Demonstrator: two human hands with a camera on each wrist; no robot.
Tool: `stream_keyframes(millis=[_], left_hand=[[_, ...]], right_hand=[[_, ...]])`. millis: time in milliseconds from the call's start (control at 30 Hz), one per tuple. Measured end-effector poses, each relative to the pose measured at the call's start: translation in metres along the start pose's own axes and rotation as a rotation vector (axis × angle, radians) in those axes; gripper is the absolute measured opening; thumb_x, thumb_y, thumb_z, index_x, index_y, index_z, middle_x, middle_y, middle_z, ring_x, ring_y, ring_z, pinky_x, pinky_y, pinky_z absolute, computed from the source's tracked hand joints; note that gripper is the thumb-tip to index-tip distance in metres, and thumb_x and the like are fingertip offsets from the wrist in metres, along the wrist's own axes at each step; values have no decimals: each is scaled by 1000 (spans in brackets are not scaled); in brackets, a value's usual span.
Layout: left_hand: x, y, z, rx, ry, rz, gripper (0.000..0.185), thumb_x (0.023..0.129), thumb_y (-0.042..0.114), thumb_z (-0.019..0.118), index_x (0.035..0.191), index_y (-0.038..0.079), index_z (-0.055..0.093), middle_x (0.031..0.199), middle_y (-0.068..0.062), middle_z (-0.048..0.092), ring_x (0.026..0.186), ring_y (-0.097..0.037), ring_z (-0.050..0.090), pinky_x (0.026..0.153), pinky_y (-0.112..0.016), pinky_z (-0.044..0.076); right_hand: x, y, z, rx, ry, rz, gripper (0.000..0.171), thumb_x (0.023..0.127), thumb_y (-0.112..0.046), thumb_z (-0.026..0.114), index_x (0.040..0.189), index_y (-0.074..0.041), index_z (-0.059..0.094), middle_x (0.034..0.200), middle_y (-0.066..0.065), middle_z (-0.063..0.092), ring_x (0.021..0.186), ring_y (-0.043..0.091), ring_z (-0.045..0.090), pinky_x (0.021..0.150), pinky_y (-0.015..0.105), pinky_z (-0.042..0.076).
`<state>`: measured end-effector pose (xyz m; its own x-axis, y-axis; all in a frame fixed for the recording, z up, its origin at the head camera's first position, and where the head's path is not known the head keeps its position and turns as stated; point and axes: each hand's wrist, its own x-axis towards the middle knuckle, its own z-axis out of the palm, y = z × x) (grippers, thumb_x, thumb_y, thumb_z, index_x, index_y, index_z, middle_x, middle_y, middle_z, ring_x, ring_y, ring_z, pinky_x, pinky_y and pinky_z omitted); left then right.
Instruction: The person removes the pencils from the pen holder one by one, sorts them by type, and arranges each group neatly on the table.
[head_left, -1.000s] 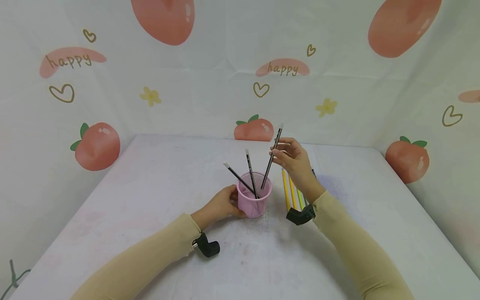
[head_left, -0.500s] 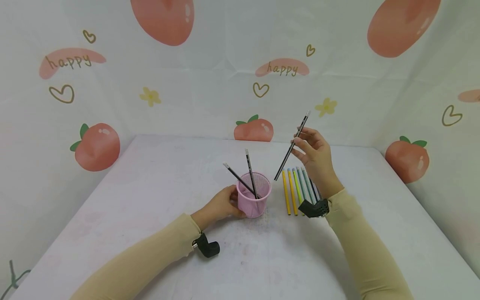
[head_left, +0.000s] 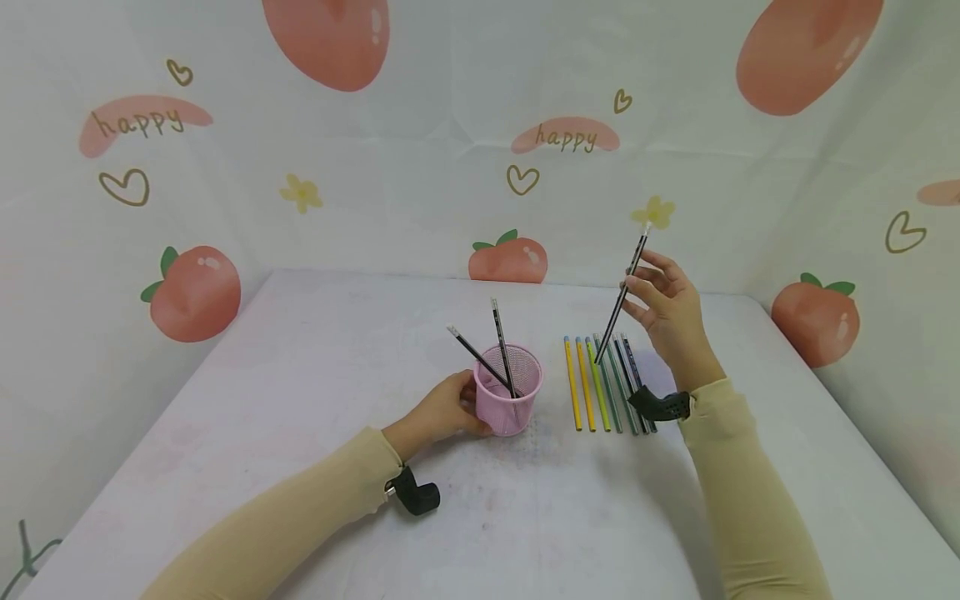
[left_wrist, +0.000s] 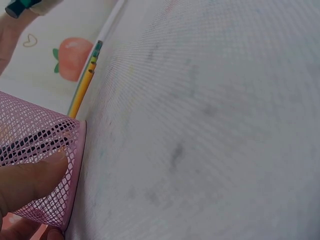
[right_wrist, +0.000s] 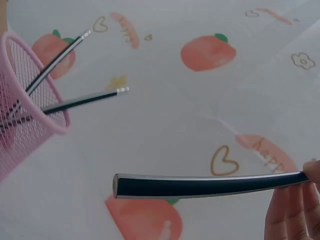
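Note:
A pink mesh pencil cup (head_left: pixel 507 417) stands upright on the table, its lower left side gripped by my left hand (head_left: pixel 441 408). In the left wrist view the thumb (left_wrist: pixel 35 181) lies across the mesh. Two dark striped pencils lean inside the cup: one steep pencil (head_left: pixel 500 333) and one more slanted pencil (head_left: pixel 471 347). My right hand (head_left: pixel 672 315) pinches a third striped pencil (head_left: pixel 611 325) by its upper part, white-tipped end up. It is held raised and tilted, its lower end overlapping a row of pencils in the head view. The right wrist view shows its flat cut end nearest.
Right of the cup, several pencils lie side by side: yellow pencils (head_left: pixel 572 383), a lime green pencil (head_left: pixel 597 383), teal pencils (head_left: pixel 617 392) and dark pencils (head_left: pixel 633 367). A fruit-printed cloth (head_left: pixel 405 183) hangs behind the white table (head_left: pixel 337 333).
My right hand has drawn the striped pencil up out of the cup and carried it right, over the row of pencils. My left hand and the cup have stayed put.

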<state>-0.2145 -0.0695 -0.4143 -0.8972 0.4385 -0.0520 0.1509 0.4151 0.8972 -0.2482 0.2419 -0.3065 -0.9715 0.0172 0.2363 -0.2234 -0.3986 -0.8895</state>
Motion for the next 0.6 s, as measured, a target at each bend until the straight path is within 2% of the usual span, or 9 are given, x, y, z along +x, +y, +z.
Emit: stream_keyframes(millis=[333,600], left_hand=[[0,-1,-1,-16,-3,3,66,61,-3,83,120,-4,55,111,-14,64,101,-21,60,90,-35,51],[0,-1,0,-18,-6,8,64,61,-3,83,119,-5,55,110,-14,65,100,-21,61,89,-35,52]], right_hand=[[3,3,-27,-187,17,48,35,91,0,62,121,-14,54,104,-1,53,93,10,57,75,21,56],[4,5,-46,-289,12,107,43,89,1,64,128,-13,51,101,1,53,86,8,61,71,21,56]])
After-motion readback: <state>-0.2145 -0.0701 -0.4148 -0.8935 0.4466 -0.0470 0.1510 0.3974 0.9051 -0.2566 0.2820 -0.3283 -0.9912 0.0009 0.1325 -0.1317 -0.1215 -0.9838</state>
